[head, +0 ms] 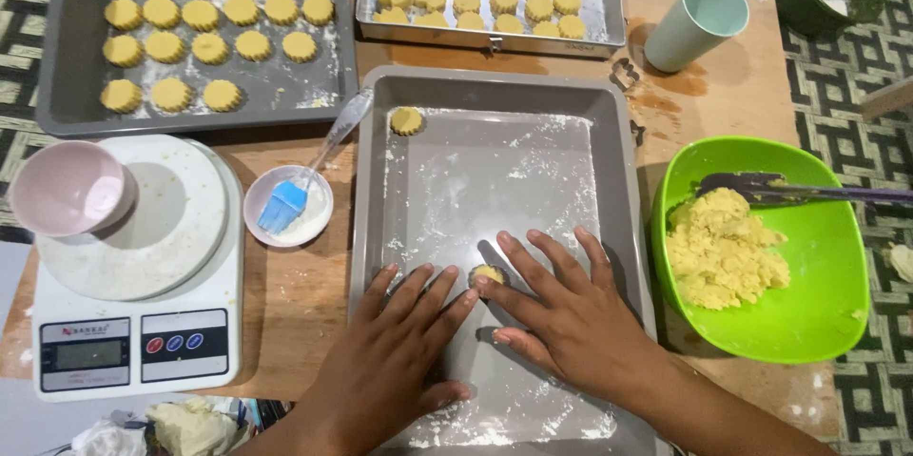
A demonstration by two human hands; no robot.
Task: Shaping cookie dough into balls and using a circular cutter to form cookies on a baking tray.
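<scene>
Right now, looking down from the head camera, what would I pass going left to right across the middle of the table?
Pink bowl on the white kitchen scale → small dish with a blue brush → grey floured tray → green bowl of yellow dough.

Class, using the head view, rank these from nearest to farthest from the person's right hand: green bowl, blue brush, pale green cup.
From the right hand:
1. Green bowl, just right of it.
2. Blue brush, up-left, in a small dish.
3. Pale green cup, far top right.
</scene>
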